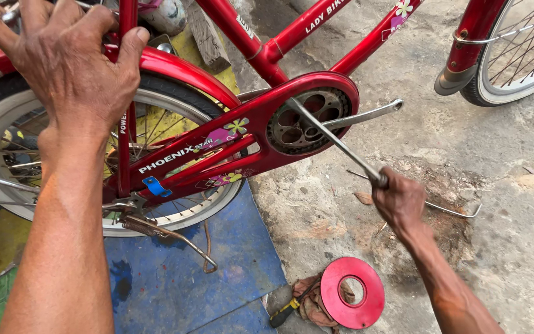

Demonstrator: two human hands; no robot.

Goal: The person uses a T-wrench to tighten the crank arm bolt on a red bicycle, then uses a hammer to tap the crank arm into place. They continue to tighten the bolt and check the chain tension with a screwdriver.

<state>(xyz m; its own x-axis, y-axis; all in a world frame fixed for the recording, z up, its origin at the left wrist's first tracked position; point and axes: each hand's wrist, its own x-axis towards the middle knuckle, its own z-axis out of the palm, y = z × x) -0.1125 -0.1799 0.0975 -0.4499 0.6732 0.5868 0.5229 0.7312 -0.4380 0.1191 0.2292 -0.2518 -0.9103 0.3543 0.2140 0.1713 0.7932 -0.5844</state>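
Observation:
A red bicycle (279, 46) stands across the view, its red chain guard (230, 145) open around the chainring (301, 120). My left hand (69, 59) grips the red rear mudguard (180, 71) above the white-walled rear wheel (7, 124). My right hand (398, 199) is closed around the handle of a long metal rod tool (335, 141), whose tip reaches the centre of the chainring beside the silver crank arm (366, 114).
A round red cover disc (353, 294) lies on a rag (310, 303) on the concrete, next to a yellow-handled tool (284, 311). A thin bent metal rod (452, 210) lies on the ground. A blue mat (174, 278) lies under the rear wheel. The front wheel (520, 46) is at top right.

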